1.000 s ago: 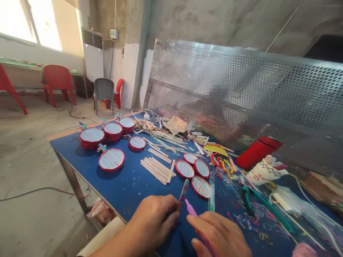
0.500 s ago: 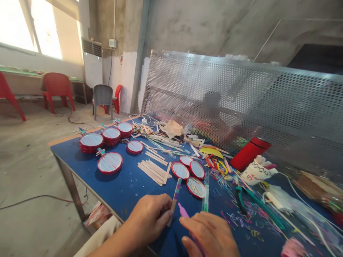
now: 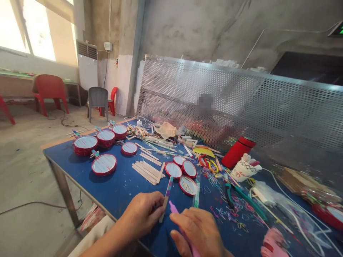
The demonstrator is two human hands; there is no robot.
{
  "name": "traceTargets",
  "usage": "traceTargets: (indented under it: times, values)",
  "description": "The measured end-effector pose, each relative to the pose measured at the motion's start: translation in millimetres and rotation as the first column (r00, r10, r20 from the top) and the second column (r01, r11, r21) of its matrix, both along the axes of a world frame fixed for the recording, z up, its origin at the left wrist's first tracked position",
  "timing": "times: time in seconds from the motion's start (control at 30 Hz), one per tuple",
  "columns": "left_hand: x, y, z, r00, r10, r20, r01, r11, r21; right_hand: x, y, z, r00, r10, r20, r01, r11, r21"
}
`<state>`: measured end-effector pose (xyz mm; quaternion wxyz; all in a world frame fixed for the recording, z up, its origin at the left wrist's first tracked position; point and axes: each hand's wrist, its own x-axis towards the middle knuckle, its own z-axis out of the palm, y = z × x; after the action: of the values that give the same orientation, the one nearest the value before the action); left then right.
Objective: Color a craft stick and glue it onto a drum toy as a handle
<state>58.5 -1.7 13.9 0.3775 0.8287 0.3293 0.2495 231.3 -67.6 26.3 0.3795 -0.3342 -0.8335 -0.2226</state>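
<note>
My left hand is closed on a wooden craft stick with coloured marks, held upright over the blue table. Beside it, my right hand grips a pink-purple marker whose tip points at the stick. Just beyond the hands lie a green-marked stick and three red-rimmed round lids. A pile of plain wooden sticks lies to their left.
Several red-rimmed discs sit on the table's left end. Loose rubber bands, green pliers, a paper cup and a red flask crowd the right. A perforated metal screen stands behind, with a person beyond it.
The view has shifted, so everything sits lower and further left in the picture. Both hands keep their grip on the stick and the marker, close together.
</note>
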Motion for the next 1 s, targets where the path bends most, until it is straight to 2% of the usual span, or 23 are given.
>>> traceTargets:
  times: [0.27,0.5,0.77,1.0]
  values:
    - [0.5,0.9,3.8,1.000,-0.012,-0.029,0.011,1.000,-0.015,-0.8,-0.4,-0.5,0.999,-0.025,-0.025,0.025,0.999,0.037]
    - [-0.6,2.5,-1.6,0.999,-0.011,-0.037,0.013,0.999,0.047,-0.1,-0.2,-0.7,1.000,-0.015,-0.027,0.015,1.000,0.024]
    - [-0.5,1.3,-0.4,1.000,-0.027,-0.014,0.027,0.998,0.050,0.5,-1.7,2.1,0.999,-0.024,-0.029,0.025,0.999,0.022]
    - [-0.3,-0.3,-1.2,1.000,-0.003,-0.015,0.005,0.996,0.088,0.3,0.9,-2.2,0.997,-0.022,-0.068,0.025,0.999,0.042]
